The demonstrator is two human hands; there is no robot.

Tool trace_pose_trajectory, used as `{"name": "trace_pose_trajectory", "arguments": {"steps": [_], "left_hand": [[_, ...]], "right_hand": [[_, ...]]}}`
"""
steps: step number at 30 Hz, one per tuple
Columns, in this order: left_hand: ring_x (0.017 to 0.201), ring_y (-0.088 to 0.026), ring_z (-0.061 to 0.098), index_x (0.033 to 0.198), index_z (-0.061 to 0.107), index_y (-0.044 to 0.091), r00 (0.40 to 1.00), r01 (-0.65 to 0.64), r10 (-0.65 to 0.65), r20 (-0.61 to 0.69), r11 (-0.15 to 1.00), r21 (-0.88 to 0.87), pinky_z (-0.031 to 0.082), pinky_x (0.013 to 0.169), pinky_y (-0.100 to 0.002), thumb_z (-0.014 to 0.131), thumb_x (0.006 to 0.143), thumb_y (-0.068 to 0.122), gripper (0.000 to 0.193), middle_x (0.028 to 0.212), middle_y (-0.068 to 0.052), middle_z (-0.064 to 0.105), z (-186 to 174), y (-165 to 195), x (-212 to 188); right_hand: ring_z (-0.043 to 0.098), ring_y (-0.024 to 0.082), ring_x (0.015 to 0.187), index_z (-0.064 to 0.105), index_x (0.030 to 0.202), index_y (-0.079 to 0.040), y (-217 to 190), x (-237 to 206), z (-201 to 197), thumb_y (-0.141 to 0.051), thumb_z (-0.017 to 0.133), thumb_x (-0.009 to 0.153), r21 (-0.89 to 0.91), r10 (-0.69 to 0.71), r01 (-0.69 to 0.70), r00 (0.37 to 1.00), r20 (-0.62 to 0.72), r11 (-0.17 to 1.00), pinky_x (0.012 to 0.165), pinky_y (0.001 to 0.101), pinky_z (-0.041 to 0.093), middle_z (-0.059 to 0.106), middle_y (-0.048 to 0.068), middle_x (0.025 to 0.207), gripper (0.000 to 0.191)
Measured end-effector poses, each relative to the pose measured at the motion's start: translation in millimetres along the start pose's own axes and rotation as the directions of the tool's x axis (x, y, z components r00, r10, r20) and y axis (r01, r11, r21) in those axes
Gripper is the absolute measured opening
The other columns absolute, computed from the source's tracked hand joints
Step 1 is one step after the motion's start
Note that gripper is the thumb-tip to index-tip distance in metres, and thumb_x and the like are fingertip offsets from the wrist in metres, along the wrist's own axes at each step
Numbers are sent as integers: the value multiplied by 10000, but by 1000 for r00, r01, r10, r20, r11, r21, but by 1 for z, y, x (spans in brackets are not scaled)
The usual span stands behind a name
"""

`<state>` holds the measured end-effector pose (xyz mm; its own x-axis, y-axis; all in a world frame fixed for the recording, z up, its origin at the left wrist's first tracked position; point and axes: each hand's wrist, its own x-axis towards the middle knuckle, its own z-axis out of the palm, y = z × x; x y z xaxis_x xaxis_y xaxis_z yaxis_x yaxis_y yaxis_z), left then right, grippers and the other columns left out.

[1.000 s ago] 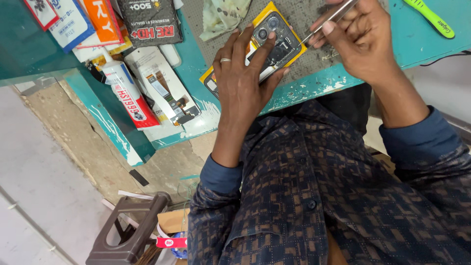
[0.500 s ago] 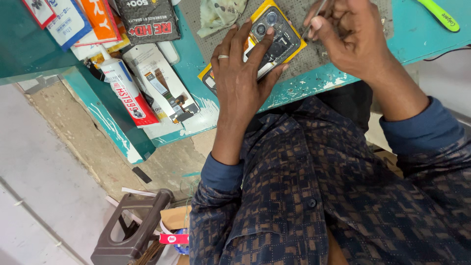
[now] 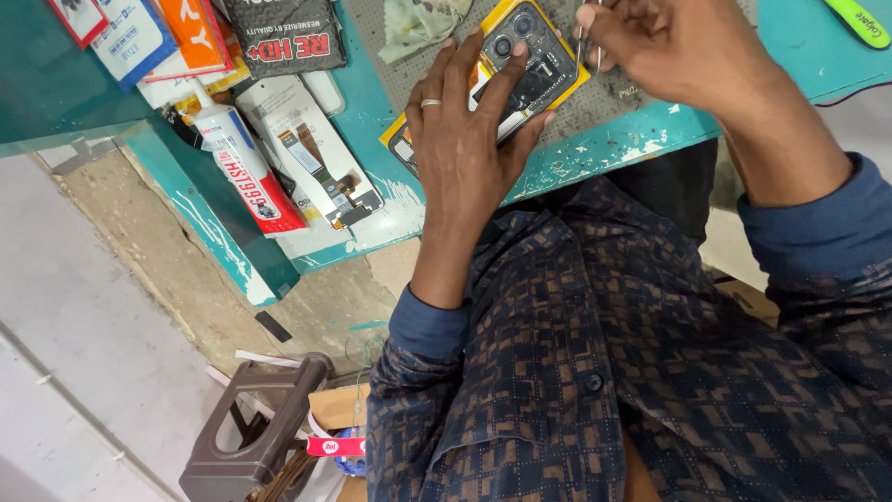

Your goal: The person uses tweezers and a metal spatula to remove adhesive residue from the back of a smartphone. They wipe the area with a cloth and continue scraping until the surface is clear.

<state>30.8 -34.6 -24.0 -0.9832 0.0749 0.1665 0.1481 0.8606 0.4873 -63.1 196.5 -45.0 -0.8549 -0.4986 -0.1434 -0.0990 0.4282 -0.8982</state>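
Phone: opened phone (image 3: 525, 65) with a yellow frame lies back-up on the grey mat (image 3: 621, 93) near the table (image 3: 650, 130) edge, straight ahead of my chest.
Long axis: runs diagonally, camera end up and to the right, the other end down toward the left and the table edge.
Left hand: my left hand (image 3: 465, 153) lies flat over the lower half of the phone, fingers (image 3: 502, 88) spread and pressing down on it, a ring on one of them; not closed around anything, just pinning it.
Right hand: my right hand (image 3: 674, 46) sits just beside the phone's upper right corner, fingers pinched shut on thin metal tweezers (image 3: 587, 46).
Tip relation: tweezer points hang downward, just off the phone's right edge near the camera end; I cannot tell if they touch it.
Nearer hand: left is on the phone; right is the one placed to work at its upper edge.
Look of phone: cover off, dark internals and two round camera lenses showing inside the yellow rim.
Around: glue tube (image 3: 243, 167) and packaged spare parts (image 3: 311, 153) well off to the left, crumpled cloth (image 3: 418, 23) above the phone, green toothbrush (image 3: 859, 20) far right.
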Motion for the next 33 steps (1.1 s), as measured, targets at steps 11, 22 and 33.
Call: {"name": "trace_pose_trajectory", "arguments": {"steps": [11,22,33], "left_hand": [[1495,-350,421,1434,620,218,1000,-21,21,-3,999,29,324,1231,-584,842,916,482,622,1549,-95,462,-6,5,7],[984,-215,584,1083,748,138,988,-11,4,-152,999,-46,401,834,-387,750,990,213,120,1056,21,652,25,55,17],[973,-284,584,1026,684,95,988,124,-111,-107,984,125,396,837,-445,685,1001,225,132,993,-82,612,37,75,24]], "right_hand": [[721,209,945,518,1296,46,13,-36,8,2,541,1199,501,-16,160,960,-279,851,828,322,639,693,174,1162,109],[677,216,835,312,1521,-29,47,-63,29,-9,558,1257,593,102,305,827,-553,745,749,326,622,662,202,1132,361],[670,209,857,327,1523,-19,49,-65,25,-3,566,1269,516,22,318,836,-548,795,786,327,625,673,215,1143,349]]}}
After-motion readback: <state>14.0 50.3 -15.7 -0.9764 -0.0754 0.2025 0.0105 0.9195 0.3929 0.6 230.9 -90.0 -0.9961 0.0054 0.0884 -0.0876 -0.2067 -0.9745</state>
